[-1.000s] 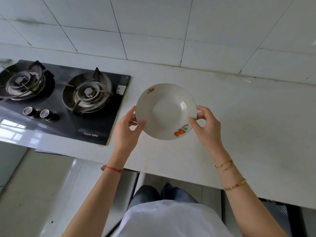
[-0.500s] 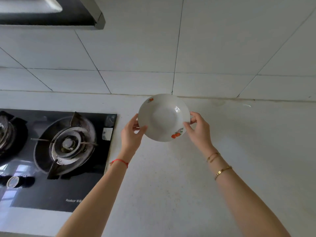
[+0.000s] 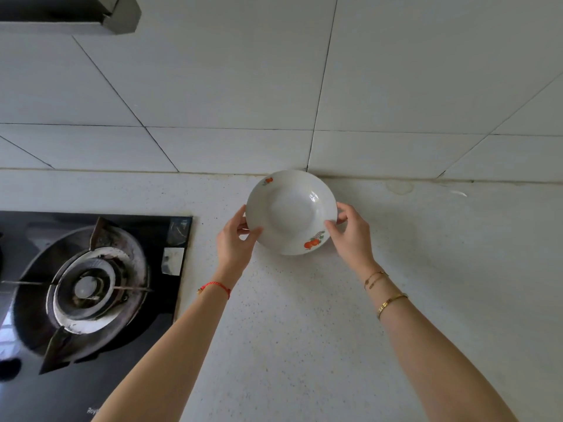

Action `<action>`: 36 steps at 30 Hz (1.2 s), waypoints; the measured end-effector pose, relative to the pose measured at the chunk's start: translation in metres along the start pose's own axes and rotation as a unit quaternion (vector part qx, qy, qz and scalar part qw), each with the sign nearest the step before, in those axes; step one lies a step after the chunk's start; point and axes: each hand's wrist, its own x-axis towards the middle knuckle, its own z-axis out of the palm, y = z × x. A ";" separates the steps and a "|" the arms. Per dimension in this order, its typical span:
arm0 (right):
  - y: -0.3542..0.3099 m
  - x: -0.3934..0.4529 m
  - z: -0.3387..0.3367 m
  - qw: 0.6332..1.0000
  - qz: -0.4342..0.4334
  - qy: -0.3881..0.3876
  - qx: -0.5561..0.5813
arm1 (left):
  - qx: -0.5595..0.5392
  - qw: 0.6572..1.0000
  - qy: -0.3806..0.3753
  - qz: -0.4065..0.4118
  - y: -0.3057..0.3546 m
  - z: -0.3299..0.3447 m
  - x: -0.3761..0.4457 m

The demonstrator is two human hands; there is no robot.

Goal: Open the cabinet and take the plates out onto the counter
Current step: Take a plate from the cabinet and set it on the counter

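Note:
A deep white plate (image 3: 291, 208) with small orange fruit prints on its rim is at the back of the speckled white counter (image 3: 304, 315), close to the tiled wall. My left hand (image 3: 236, 239) grips its left rim, thumb on top and fingers underneath. My right hand (image 3: 350, 236) grips the right rim the same way. The plate is level, at or just above the counter surface; I cannot tell whether it touches. No cabinet is in view.
A black glass gas hob (image 3: 91, 293) with a round burner lies on the counter to the left. A range hood edge (image 3: 91, 16) shows at the top left. The tiled wall (image 3: 304, 86) rises right behind the plate.
Both hands have carried the plate away from me towards the wall, and it has come lower to the counter. My view has moved forward over the counter.

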 end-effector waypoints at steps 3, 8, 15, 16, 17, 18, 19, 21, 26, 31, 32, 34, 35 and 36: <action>0.000 0.001 0.001 1.000 0.002 -0.001 -0.007 | 0.000 1.000 -0.007 -0.007 -0.003 0.003 0.002; 0.000 -0.002 0.003 1.000 0.011 -0.002 -0.012 | 0.009 1.000 -0.009 -0.006 -0.005 0.005 0.002; -0.003 -0.010 -0.005 0.999 0.032 -0.033 -0.017 | 0.060 0.998 -0.016 0.017 -0.005 -0.005 0.001; -0.004 -0.013 -0.009 0.998 0.036 -0.038 -0.019 | 0.072 0.997 -0.010 0.022 -0.005 -0.008 -0.001; -0.005 -0.017 -0.013 0.998 0.036 -0.042 -0.024 | 0.081 0.996 -0.003 0.030 -0.004 -0.013 -0.005; -0.005 -0.022 -0.018 0.998 0.031 -0.043 -0.032 | 0.089 0.995 0.003 0.040 -0.003 -0.018 -0.010; -0.006 -0.027 -0.024 0.998 0.022 -0.042 -0.041 | 0.095 0.994 0.008 0.053 -0.001 -0.023 -0.016; -0.010 -0.041 -0.037 0.998 -0.004 -0.040 -0.056 | 0.102 0.992 0.017 0.077 0.006 -0.033 -0.034; -0.025 -0.087 -0.072 0.991 -0.090 -0.025 -0.093 | 0.140 0.980 0.031 0.137 0.026 -0.057 -0.099; -0.034 -0.143 -0.105 0.979 -0.155 -0.025 -0.131 | 0.209 0.956 0.036 0.202 0.043 -0.077 -0.178; -0.034 -0.156 -0.111 0.977 -0.163 -0.024 -0.136 | 0.224 0.951 0.039 0.212 0.045 -0.080 -0.194; -0.034 -0.182 -0.121 0.973 -0.178 -0.023 -0.143 | 0.243 0.944 0.044 0.218 0.046 -0.084 -0.225; -0.033 -0.194 -0.126 0.972 -0.182 -0.024 -0.146 | 0.250 0.942 0.046 0.219 0.045 -0.086 -0.239; -0.032 -0.206 -0.130 0.971 -0.185 -0.024 -0.147 | 0.255 0.940 0.048 0.221 0.044 -0.087 -0.253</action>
